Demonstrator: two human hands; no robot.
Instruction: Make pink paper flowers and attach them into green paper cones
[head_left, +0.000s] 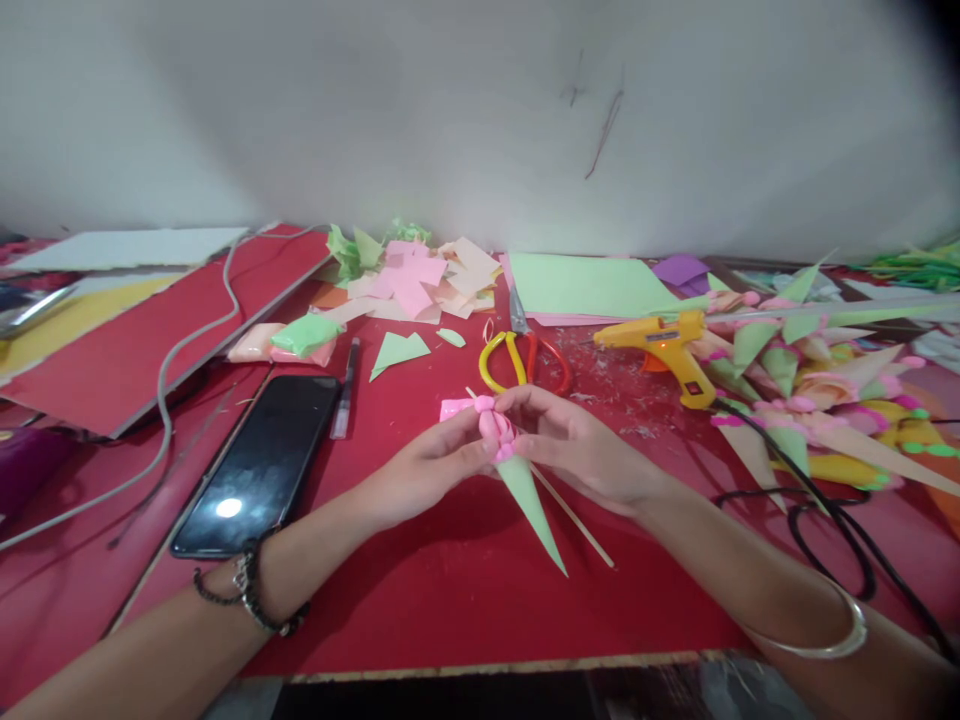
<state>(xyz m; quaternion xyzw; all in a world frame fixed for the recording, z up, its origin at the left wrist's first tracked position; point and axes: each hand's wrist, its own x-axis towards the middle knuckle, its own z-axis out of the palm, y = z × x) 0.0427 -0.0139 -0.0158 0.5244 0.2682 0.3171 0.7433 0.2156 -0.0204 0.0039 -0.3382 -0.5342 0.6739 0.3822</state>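
Bare forearms come in from the lower corners, each cut off by the frame, the left wearing a dark beaded bracelet (247,590) and the right a pale bangle (841,647). Over the middle of the red table (420,610), the left hand (424,470) and right hand (592,447) pinch a green paper cone (529,503) by its pink, petal-like top, the point slanting down toward the near edge. Fingers cover much of that top, so its shape is hard to read. A thin stick (574,515) passes behind, its middle hidden; I cannot tell whether either hand grips it. Just beyond the left fingers a pink packet (452,408) shows only in part. Farther back lie scissors (532,355), and at right a yellow glue gun (667,355) partly covers a jumbled heap of similar cones (787,370)
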